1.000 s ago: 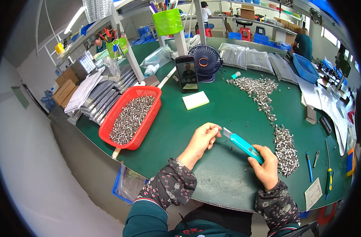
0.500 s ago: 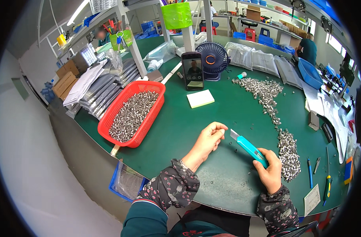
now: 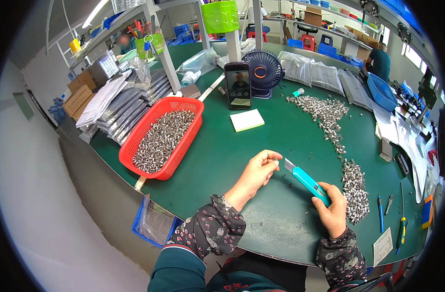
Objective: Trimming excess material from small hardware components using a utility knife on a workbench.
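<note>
My right hand (image 3: pixel 331 208) is wrapped round a teal utility knife (image 3: pixel 308 184), whose bare blade points up and left. The blade tip is close to the fingertips of my left hand (image 3: pixel 258 173) but stands apart from them. Thumb and forefinger of that hand are pinched on a small metal ring (image 3: pixel 276 161), mostly covered by the fingers. Beside my right hand lies a heap of small shiny metal rings (image 3: pixel 356 192). A second, looser heap (image 3: pixel 324 113) trails off behind it. A red plastic basket (image 3: pixel 127 152) at the left holds many more rings.
A phone (image 3: pixel 238 87) stands before a dark blue fan (image 3: pixel 262 71), with a pale notepad (image 3: pixel 247 120) in front. At the right lie a blue pen-like tool (image 3: pixel 380 214) and a yellow-handled screwdriver (image 3: pixel 402 231). Bagged stacks (image 3: pixel 130 112) line the left edge. Two people are farther back.
Both hands keep almost the same place and grip. The ring between my left fingertips shows a little more clearly; the view has shifted very slightly.
</note>
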Tool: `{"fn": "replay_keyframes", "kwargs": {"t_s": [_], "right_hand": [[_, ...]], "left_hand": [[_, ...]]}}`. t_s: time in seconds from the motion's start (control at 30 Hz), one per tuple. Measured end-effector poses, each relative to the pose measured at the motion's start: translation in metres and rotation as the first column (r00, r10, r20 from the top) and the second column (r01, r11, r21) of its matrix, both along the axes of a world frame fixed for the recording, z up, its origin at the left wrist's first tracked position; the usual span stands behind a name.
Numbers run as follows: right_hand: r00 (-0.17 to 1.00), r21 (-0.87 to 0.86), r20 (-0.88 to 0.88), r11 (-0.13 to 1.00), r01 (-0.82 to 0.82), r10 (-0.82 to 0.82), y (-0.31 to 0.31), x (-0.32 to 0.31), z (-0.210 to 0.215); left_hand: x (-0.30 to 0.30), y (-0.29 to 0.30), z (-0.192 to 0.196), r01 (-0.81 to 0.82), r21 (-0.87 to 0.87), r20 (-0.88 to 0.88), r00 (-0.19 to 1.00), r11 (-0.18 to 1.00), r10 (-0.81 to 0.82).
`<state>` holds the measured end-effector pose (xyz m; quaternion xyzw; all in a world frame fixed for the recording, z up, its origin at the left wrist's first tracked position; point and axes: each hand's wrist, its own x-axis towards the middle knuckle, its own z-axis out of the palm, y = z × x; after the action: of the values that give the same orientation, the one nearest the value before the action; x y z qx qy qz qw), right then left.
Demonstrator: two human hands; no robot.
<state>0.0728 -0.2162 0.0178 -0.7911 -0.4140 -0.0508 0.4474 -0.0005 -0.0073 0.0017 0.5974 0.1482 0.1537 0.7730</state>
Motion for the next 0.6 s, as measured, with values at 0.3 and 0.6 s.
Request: {"fn": "replay_keyframes", "kwargs": {"t_s": [0.3, 0.6], "right_hand": [[1.0, -0.03, -0.024, 1.0, 0.003, -0.003, -0.0007, 0.0006, -0.0009], [1.0, -0.032, -0.026, 1.0, 0.0, -0.001, -0.0003, 0.0008, -0.001]], "left_hand": [[0.0007, 0.0008, -0.0026, 0.016, -0.066, 0.018, 1.0, 0.998, -0.015], [0.0013, 0.0007, -0.0012, -0.004, -0.035, 0.016, 1.0, 0.999, 0.004]]}}
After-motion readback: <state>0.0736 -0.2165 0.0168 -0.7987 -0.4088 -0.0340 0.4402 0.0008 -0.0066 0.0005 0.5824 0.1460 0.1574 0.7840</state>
